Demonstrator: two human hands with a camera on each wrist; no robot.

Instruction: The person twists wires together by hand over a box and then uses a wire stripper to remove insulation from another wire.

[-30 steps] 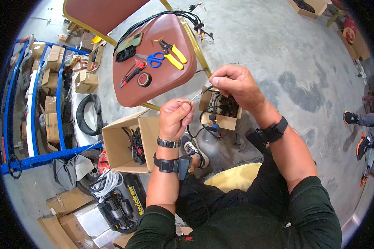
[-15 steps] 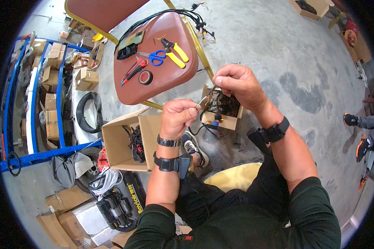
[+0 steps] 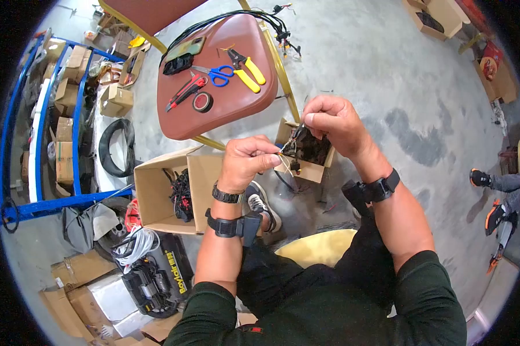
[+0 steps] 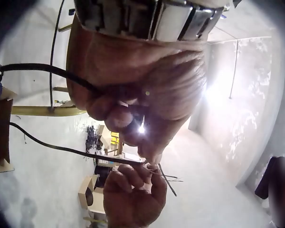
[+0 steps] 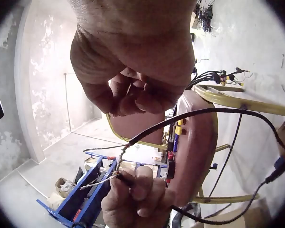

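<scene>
My left hand [image 3: 248, 164] pinches the end of a black cable [image 5: 126, 178] between thumb and fingers. Pale, partly twisted wires [image 5: 121, 159] run from there to a second black cable [image 5: 180, 115], whose sheath ends just short of the right fingers. Loose thin strands stick out to the side of this join. Close above it is my right hand [image 3: 336, 123], its fingers curled with thumb against forefinger; I cannot tell whether a fine wire lies between them. Seen from the left wrist, the right hand [image 4: 135, 197] overlaps the wire ends.
A brown chair [image 3: 173, 124] ahead bears wire strippers [image 3: 254, 82], blue scissors [image 3: 220, 75], a red cutter [image 3: 186, 92], a tape roll [image 3: 202, 102] and a phone. Below stand cardboard boxes [image 3: 205, 184] with cables. A blue shelf [image 3: 78, 115] is left; another person's feet [image 3: 488, 222] show right.
Both hands have shifted slightly right in the head view. The wires between them now show pale loose strands beside the left fingertips. The camera has tilted a little; the chair's tools are unchanged.
</scene>
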